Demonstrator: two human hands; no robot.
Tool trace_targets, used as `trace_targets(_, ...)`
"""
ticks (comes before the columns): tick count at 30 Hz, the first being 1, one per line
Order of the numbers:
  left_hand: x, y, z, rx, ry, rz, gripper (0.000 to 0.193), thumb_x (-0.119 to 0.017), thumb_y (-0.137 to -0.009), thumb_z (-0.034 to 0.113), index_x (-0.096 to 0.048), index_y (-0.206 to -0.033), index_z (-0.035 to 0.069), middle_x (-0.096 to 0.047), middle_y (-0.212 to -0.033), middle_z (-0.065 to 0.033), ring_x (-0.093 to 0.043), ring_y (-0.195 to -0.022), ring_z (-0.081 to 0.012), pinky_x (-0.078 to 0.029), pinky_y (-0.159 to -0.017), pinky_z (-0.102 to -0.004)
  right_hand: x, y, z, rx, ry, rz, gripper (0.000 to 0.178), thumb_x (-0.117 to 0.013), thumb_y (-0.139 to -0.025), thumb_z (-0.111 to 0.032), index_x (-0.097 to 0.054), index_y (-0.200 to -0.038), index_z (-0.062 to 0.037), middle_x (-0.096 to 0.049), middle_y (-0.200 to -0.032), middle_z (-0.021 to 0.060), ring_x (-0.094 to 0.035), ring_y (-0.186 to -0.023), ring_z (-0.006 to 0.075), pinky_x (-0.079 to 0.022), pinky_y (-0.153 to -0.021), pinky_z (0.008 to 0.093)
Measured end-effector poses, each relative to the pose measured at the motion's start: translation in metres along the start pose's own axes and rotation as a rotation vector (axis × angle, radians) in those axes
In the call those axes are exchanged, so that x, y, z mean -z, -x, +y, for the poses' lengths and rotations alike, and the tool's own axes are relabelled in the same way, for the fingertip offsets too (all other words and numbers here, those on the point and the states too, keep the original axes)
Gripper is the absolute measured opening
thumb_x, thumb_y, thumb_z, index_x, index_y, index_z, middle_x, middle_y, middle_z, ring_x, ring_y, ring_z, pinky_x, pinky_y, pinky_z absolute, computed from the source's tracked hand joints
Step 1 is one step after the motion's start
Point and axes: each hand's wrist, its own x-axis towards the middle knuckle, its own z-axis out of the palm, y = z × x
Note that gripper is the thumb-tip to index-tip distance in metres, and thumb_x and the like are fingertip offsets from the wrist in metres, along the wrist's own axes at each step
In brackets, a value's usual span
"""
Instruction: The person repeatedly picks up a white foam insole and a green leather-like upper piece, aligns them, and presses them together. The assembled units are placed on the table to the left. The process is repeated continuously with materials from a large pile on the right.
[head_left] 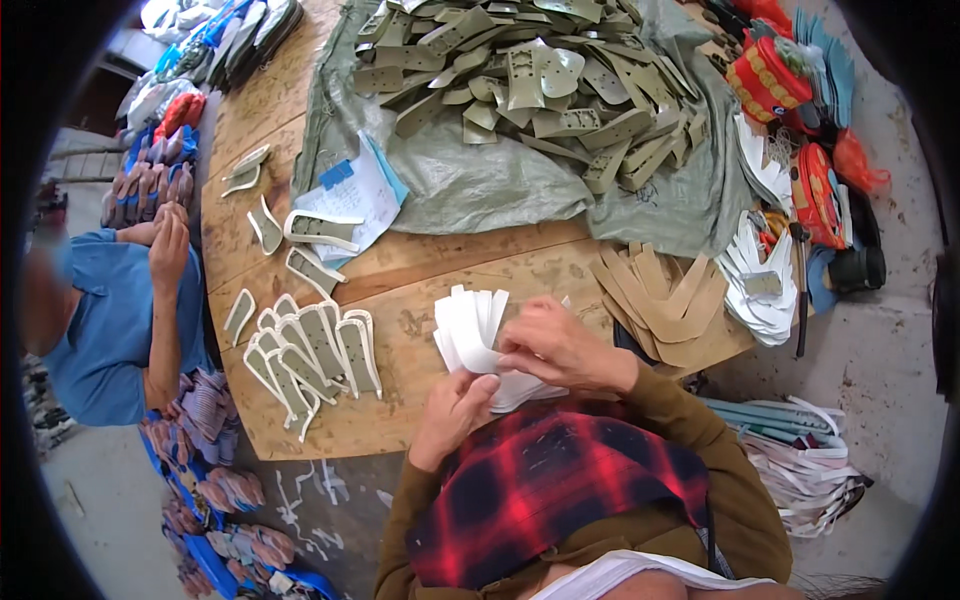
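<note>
On the near side of the wooden table, a stack of curved white strips (466, 312) lies in front of me. My left hand (452, 412) is closed, with thumb and fingers pinching a white strip (480, 358) at its lower end. Bent over the same strip, my right hand (552, 345) has its fingers drawn together at its upper right part; the fingertips partly hide what they grip. More white strips show under and between the hands. To the left stand several olive sole-shaped pieces (318, 338) edged with white strip, grouped close together.
A heap of bare olive pieces (540, 70) lies on a green woven sack (480, 190) at the back. Papers (355, 200) and loose edged pieces (322, 230) are at left. Tan V-shaped pieces (665, 300) lie right. A co-worker in blue (125, 320) sits left.
</note>
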Motion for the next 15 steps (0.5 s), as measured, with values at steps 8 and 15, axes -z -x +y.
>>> trace_targets(8, -0.023, -0.030, 0.035, -0.272, 0.668, 0.034, 0.025, -0.054, -0.101, 0.020, -0.064, -0.111, 0.000, -0.068, -0.099, -0.0102, -0.065, -0.081, -0.0127, -0.056, -0.060, -0.0247, 0.113, -0.057, 0.027, -0.189, -0.060, 0.398, 0.018, -0.065, -0.090, -0.019, -0.066, -0.098, -0.0030, -0.066, -0.088, 0.0083, -0.062, -0.080, 0.0189, -0.048, -0.072, 0.0302)
trace_targets(15, -0.016, -0.035, 0.045, -0.222, 0.908, -0.198, 0.030, -0.046, -0.103, 0.020, -0.054, -0.126, 0.001, -0.054, -0.133, -0.0200, -0.059, -0.116, -0.0240, -0.060, -0.085, -0.0380, 0.192, -0.149, 0.141, -0.471, 0.508, 0.567, 0.043, -0.064, -0.090, -0.037, -0.061, -0.115, -0.0022, -0.064, -0.104, 0.0110, -0.062, -0.086, 0.0230, -0.050, -0.076, 0.0359)
